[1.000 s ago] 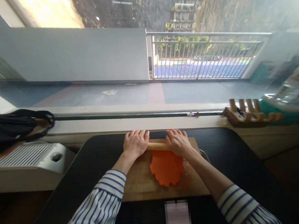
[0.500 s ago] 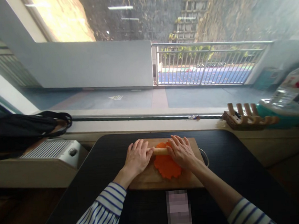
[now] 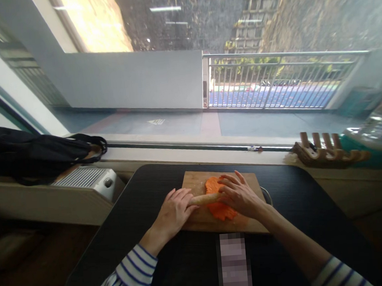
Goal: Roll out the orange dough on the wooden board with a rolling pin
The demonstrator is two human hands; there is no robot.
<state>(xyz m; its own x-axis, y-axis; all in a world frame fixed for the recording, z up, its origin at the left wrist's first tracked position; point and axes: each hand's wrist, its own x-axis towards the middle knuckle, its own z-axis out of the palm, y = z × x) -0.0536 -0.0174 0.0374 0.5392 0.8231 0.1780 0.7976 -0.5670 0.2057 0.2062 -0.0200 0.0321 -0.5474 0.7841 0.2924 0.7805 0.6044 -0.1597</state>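
Low in the middle, the left hand [image 3: 174, 212] and right hand [image 3: 239, 195] lie flat and open on a pale rolling pin [image 3: 204, 199] over bumpy orange dough [image 3: 212, 186] on a board [image 3: 192, 182], the pin rolled lower than before.

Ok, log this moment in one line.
left hand, right hand: flat on rolling pin | orange dough: under pin | wooden board: under dough

The black table [image 3: 297, 196] in front of me carries 1 wooden board [image 3: 196, 182], lying flat and roughly centred, nearer the far edge. 1 thin metal loop [image 3: 266, 193] rests on the tabletop, touching the board's right side.
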